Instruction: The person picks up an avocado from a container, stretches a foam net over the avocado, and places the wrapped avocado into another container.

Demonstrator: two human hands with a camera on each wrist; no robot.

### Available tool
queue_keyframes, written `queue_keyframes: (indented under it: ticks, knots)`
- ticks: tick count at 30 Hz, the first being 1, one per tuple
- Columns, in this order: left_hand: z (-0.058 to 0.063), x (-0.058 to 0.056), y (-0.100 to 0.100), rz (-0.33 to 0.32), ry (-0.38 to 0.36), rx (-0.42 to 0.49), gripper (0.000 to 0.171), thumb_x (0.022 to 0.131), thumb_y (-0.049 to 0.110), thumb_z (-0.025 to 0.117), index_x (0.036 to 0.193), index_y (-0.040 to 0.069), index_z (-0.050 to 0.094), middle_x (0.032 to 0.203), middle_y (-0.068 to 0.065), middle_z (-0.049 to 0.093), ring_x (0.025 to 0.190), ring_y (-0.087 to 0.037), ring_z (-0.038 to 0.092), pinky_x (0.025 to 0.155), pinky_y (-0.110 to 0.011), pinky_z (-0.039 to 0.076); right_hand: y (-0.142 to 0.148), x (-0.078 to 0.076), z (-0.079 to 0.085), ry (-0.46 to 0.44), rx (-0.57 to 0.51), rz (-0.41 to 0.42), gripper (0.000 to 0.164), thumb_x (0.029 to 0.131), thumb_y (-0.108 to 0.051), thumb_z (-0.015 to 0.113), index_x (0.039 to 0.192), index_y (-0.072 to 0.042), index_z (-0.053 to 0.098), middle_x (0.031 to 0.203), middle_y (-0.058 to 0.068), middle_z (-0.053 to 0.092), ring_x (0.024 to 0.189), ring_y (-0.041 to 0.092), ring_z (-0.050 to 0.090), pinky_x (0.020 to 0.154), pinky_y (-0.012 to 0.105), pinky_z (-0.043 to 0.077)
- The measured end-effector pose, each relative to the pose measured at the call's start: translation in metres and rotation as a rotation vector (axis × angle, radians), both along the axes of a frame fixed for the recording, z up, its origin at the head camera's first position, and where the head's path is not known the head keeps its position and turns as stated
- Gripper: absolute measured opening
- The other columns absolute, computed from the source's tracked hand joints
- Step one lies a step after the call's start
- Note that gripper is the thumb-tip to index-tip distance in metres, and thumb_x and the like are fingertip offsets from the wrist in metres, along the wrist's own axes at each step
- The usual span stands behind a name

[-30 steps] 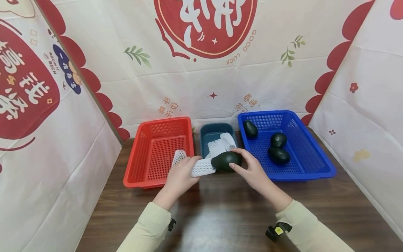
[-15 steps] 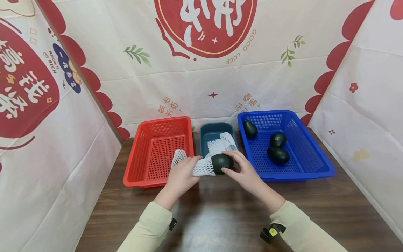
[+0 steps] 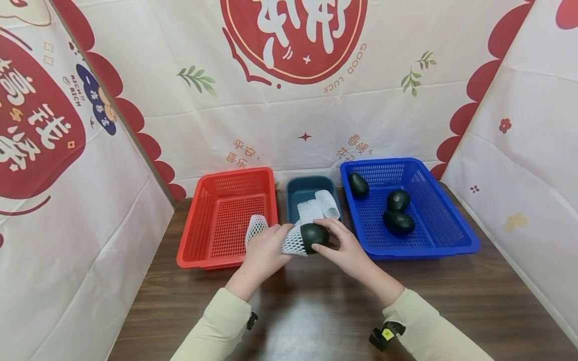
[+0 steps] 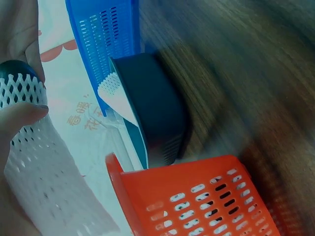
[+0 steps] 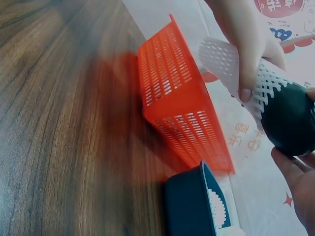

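Note:
A dark green avocado (image 3: 314, 237) is partly inside a white foam mesh sleeve (image 3: 294, 241), held up in front of the small teal bin. My left hand (image 3: 266, 253) grips the sleeve, its thumb lying across the mesh in the left wrist view. The sleeve's far end (image 4: 64, 196) hangs loose past that hand. With fingertips and thumb, my right hand (image 3: 343, 246) holds the avocado's bare end. In the right wrist view the mesh edge spreads round the avocado (image 5: 290, 119).
A red basket (image 3: 191, 235) stands at left and the teal bin (image 3: 291, 193), with more foam sleeves (image 3: 311, 210) in it, at centre. At right a blue basket (image 3: 451, 220) contains several avocados (image 3: 399, 222). All rest on a wooden table (image 3: 311, 311) before a printed cloth backdrop.
My right hand has moved left, pushing the avocado further into the sleeve, so less of its dark skin shows. The left hand has shifted only slightly right, still gripping the sleeve.

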State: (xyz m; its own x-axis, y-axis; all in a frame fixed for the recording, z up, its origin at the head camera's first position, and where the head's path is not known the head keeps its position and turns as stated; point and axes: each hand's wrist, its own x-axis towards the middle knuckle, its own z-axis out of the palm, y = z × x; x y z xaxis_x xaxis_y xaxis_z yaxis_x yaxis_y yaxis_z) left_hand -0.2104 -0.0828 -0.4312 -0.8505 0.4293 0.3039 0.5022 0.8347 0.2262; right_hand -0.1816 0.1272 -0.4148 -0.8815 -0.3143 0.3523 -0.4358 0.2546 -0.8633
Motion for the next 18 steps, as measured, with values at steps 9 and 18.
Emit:
queue_keyframes:
  ticks: [9,18]
  knots:
    - [0.002,0.001,0.005,-0.007,-0.024,0.035,0.063,0.067,0.048,0.073,0.119,0.019,0.051,0.1,0.003,0.059,0.083,-0.012,0.054,0.073,-0.034,0.048,0.0,-0.001,-0.004,-0.059,-0.056,0.04,0.047,0.082,-0.012,0.065,0.124,-0.005,0.044,0.122,0.01,0.046,0.108,0.024,0.051,0.084,0.032,0.045]
    - [0.001,0.001,0.004,0.006,-0.036,0.078,0.059,0.066,0.048,0.073,0.113,0.019,0.052,0.095,0.004,0.059,0.08,-0.011,0.055,0.072,-0.034,0.048,0.01,-0.008,-0.012,0.031,-0.076,0.134,0.047,0.083,-0.004,0.061,0.127,-0.002,0.046,0.125,0.013,0.045,0.11,0.025,0.05,0.087,0.034,0.044]
